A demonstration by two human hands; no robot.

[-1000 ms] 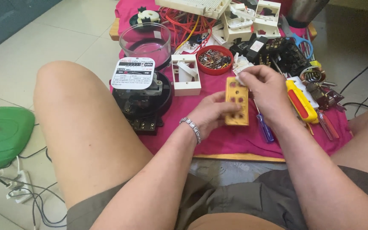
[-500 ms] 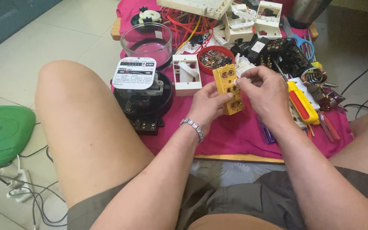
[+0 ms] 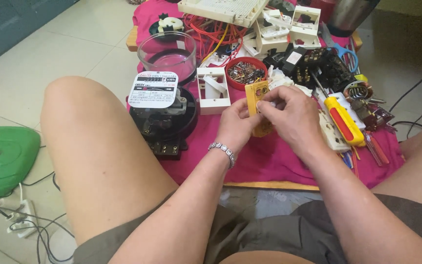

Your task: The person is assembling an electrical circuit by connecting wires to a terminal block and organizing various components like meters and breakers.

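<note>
Both hands gripping a yellow socket block [image 3: 259,105]: left hand [image 3: 235,124] steadying, right hand [image 3: 291,115] pinching a small white piece at its top. Fitting underway, not visibly finished. Yellow-handled screwdriver [image 3: 340,117] lying untouched just right.

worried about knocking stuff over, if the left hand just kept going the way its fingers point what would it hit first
The left hand points up and away, holding the yellow block. Beyond that, probably the red bowl of small metal parts, though depth is hard to judge.
</note>
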